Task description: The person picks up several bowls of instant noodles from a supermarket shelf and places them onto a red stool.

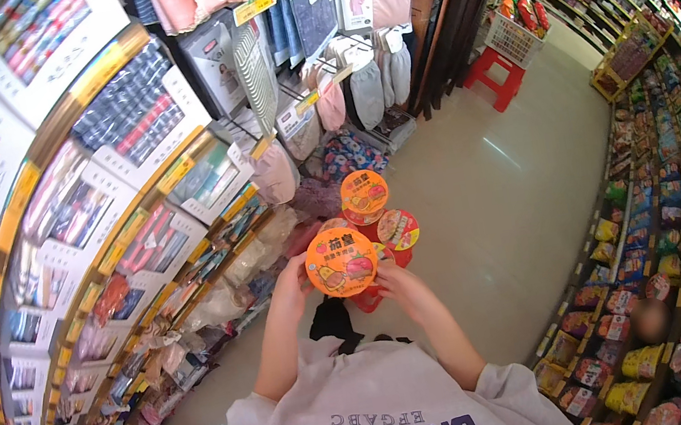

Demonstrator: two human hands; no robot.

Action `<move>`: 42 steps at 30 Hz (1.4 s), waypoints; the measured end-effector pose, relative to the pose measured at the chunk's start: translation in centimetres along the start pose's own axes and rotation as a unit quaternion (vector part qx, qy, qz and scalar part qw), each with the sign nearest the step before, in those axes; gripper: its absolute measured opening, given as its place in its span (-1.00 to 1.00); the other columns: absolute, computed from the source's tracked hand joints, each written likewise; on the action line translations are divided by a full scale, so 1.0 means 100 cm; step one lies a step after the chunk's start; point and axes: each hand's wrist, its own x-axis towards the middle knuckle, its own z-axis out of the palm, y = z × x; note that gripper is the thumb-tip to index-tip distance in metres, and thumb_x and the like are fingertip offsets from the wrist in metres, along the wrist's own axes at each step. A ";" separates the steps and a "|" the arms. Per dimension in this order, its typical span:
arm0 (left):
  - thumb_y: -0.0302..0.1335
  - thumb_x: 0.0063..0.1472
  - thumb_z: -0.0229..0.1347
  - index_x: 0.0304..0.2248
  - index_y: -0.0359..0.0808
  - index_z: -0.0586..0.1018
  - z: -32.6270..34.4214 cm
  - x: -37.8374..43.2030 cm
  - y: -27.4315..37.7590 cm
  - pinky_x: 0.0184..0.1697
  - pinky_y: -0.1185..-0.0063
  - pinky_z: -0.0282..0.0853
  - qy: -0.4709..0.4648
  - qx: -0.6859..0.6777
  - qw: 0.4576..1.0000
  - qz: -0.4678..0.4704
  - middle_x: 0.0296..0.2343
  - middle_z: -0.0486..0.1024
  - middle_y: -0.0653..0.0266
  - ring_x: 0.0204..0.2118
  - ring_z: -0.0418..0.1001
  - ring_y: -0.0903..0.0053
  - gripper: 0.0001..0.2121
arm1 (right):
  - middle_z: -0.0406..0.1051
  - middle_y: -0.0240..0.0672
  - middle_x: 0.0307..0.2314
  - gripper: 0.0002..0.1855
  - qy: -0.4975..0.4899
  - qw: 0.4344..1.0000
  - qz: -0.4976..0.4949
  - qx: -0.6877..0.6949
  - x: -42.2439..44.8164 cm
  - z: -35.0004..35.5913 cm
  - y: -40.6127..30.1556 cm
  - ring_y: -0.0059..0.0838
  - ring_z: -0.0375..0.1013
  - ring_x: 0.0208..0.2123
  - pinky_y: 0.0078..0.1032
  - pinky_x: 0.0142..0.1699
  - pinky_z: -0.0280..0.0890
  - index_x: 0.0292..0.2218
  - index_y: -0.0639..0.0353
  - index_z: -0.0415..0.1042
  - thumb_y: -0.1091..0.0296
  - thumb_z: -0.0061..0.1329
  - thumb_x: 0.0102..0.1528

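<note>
An orange-lidded instant noodle cup [342, 263], its lid printed with writing and pictures of food, is held up between my two hands. My left hand [297, 277] grips its left side, and my right hand [396, 281] has its fingers at the lower right side. Just beyond stands another orange-lidded cup [364, 191], apparently on top of a further one. To its right is a cup with a red and yellow lid [397, 230]. More cups are partly hidden behind the held one. Under them shows a red plastic surface [367, 301], mostly covered.
Shelves of boxed textiles [127, 106] rise close on my left, with socks [366, 83] hanging farther along. Shelves of packaged food [656, 241] line the right side. Ahead, a red stool [496, 75] bears a white basket [514, 41] on the tiled floor [478, 189].
</note>
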 end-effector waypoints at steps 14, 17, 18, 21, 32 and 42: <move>-0.19 0.04 -0.02 -0.16 -0.12 0.39 -0.054 0.220 -0.040 -0.04 0.42 0.09 -0.012 0.100 0.958 -0.269 -0.19 0.36 0.39 -0.11 0.27 0.59 -0.64 | 0.30 -0.46 -0.18 -0.53 0.215 0.964 0.126 0.090 0.180 -0.030 0.081 -0.48 0.29 -0.13 -0.50 -0.10 0.15 -0.02 0.05 0.16 0.13 -0.15 0.05; -0.21 0.06 -0.05 -0.07 -0.13 0.35 -0.059 0.245 -0.041 -0.02 0.42 0.09 -0.017 0.118 0.959 -0.256 -0.14 0.35 0.35 -0.05 0.25 0.58 -0.59 | 0.30 -0.43 -0.20 -0.45 0.275 0.948 0.125 0.104 0.197 -0.016 0.077 -0.50 0.31 -0.17 -0.54 -0.16 0.16 0.03 0.12 0.11 0.19 -0.11 0.04; -0.22 0.07 -0.06 -0.05 -0.13 0.34 -0.059 0.255 -0.040 -0.02 0.43 0.08 -0.018 0.129 0.959 -0.253 -0.13 0.34 0.35 -0.04 0.24 0.58 -0.58 | 0.30 -0.42 -0.21 -0.43 0.289 0.944 0.119 0.109 0.202 -0.012 0.071 -0.50 0.31 -0.17 -0.54 -0.16 0.16 0.05 0.14 0.09 0.19 -0.11 0.03; -0.23 0.09 -0.04 -0.06 -0.12 0.36 -0.050 0.273 -0.031 -0.02 0.48 0.10 -0.023 0.153 0.963 -0.221 -0.14 0.35 0.39 -0.06 0.27 0.58 -0.60 | 0.30 -0.39 -0.20 -0.38 0.308 0.939 0.122 0.095 0.219 -0.011 0.064 -0.50 0.31 -0.14 -0.53 -0.14 0.15 0.08 0.16 0.05 0.18 -0.11 0.03; -0.40 -0.01 0.06 -0.01 -0.47 0.21 -0.023 0.281 -0.029 0.02 0.41 0.14 -0.052 0.519 0.851 0.056 -0.11 0.30 -0.10 -0.02 0.26 0.19 -0.43 | 0.32 -0.34 -0.12 -0.46 0.307 0.939 0.129 -0.080 0.192 -0.019 0.067 -0.46 0.30 -0.09 -0.47 -0.08 0.15 0.05 0.10 0.14 0.11 -0.25 0.07; -0.48 0.12 0.01 -0.03 -0.43 0.27 0.050 0.158 0.013 0.02 0.50 0.17 -0.301 0.365 0.878 0.073 -0.09 0.30 0.01 -0.03 0.27 0.40 -0.59 | 0.39 -0.29 -0.19 -0.58 0.396 0.914 -0.045 0.078 0.027 0.019 0.046 -0.45 0.35 -0.13 -0.50 -0.04 0.16 -0.04 0.13 0.28 0.14 -0.25 0.11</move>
